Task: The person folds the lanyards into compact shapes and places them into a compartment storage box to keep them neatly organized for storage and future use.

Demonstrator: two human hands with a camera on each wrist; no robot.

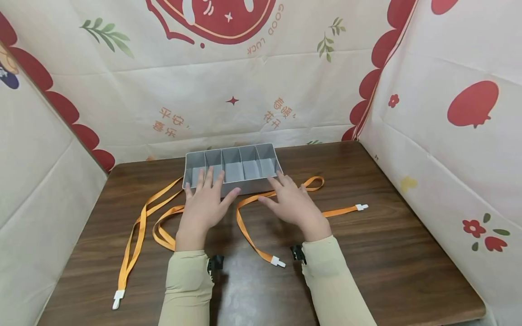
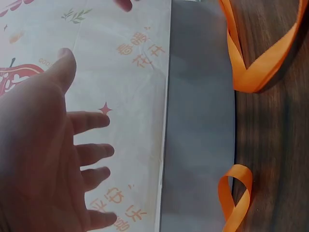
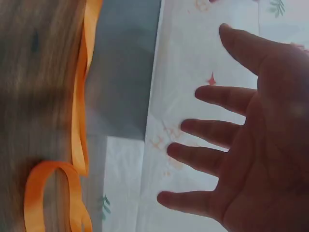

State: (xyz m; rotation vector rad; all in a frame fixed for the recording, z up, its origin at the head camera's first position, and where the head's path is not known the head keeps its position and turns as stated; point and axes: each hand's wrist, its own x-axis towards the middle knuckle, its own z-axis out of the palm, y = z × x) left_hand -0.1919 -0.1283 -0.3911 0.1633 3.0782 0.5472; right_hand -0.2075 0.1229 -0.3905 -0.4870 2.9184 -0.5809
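Observation:
Both hands hover with fingers spread and nothing in them. My left hand (image 1: pixel 205 202) overlaps the front left of a grey divided box (image 1: pixel 253 186) in the head view. Nearer the box's front right corner is my right hand (image 1: pixel 294 204), palm down. In the left wrist view the fingers (image 2: pixel 94 153) stand apart from the box's grey wall (image 2: pixel 198 121). The right wrist view likewise shows the right fingers (image 3: pixel 203 128) away from the box (image 3: pixel 123 72). Orange lanyards (image 1: pixel 141 220) with white plastic clips (image 1: pixel 118 299) lie around and beneath the hands.
The box has several upright compartments in a row and stands at the back of the brown wooden table (image 1: pixel 387 262). One lanyard clip (image 1: pixel 278 261) lies between the forearms, another clip (image 1: pixel 361 207) to the right. Printed cloth (image 1: pixel 228 81) hangs behind and on both sides.

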